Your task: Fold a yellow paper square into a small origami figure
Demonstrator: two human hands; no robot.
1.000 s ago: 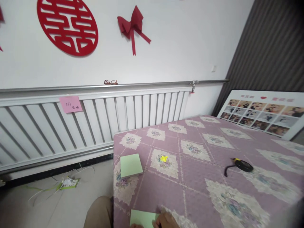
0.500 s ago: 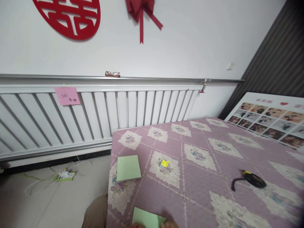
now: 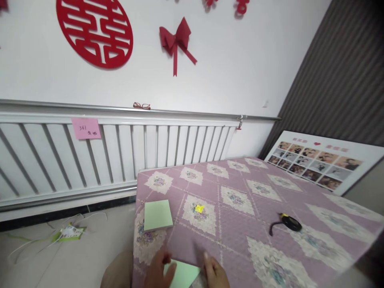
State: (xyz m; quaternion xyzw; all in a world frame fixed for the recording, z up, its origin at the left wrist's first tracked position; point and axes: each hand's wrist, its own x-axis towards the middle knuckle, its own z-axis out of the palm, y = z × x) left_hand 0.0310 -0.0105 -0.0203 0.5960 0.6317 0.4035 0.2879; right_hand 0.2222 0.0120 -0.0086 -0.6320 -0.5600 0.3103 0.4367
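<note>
A pale green square paper [image 3: 184, 275], like a sticky note, lies at the bed's near edge and is cut off by the bottom of the view. My left hand [image 3: 159, 271] is at its left edge, the thumb over the paper and the fingers curled behind. Just off its right corner is my right hand [image 3: 215, 273], holding nothing visible, its fingers bent and the foremost fingertip raised. Farther forward lies a pad of green sticky notes [image 3: 158, 216]. To its right sits a small yellow folded paper star [image 3: 199, 209].
The purple floral bed cover [image 3: 207, 240] carries a black-and-yellow tape measure [image 3: 291, 223] with a strap. Behind stands a white radiator [image 3: 150, 140] bearing a pink note [image 3: 86, 129]; glasses [image 3: 141, 106] rest on its pipe. A photo board [image 3: 324, 158] leans at right. Cables and a power strip [image 3: 71, 233] lie on the floor.
The view has tilted up a little and turned right. Both hands have come farther into view, and the right hand has moved off the paper's right corner.
</note>
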